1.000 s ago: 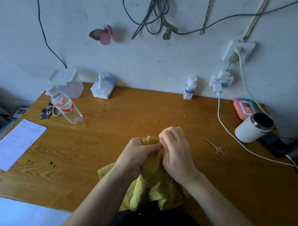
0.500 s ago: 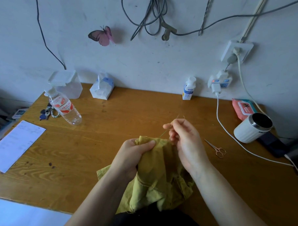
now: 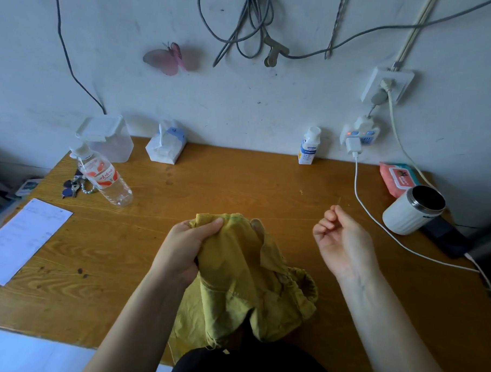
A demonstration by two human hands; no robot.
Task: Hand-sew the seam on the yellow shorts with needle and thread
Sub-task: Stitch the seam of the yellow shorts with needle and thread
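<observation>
At the bottom centre of the frame we have the shorts (image 3: 242, 292) bunched on the near edge of the table (image 3: 238, 185), the lower folds spilling toward our lap. Our left hand (image 3: 188, 248) is closed around the top of the bundle, thumb pressed over the raised fold where the seam seems to be. To the right of centre, well apart from the cloth, our right hand (image 3: 340, 240) is lifted with its fingertips pinched on the needle (image 3: 338, 201), whose tip pokes up above them. The thread is too fine for us to make out, so we cannot tell how taut it runs.

We judge this to be mid-seam: one stitch is being drawn through, and more remain. How much of the seam is already closed we cannot tell, since the fold hides it. Knotting and cutting are still to come, and no scissors are in view.

Nothing lies between our hands. Further right, a white cable (image 3: 377, 222) crosses the table beside the needle hand and could snag the thread on a long pull; a mug (image 3: 412, 210) stands just beyond it. At the left lie a paper (image 3: 19, 238), keys (image 3: 72, 186) and a bottle (image 3: 104, 177). Against the wall stand a tissue pack (image 3: 166, 145) and a small white bottle (image 3: 309, 146).
</observation>
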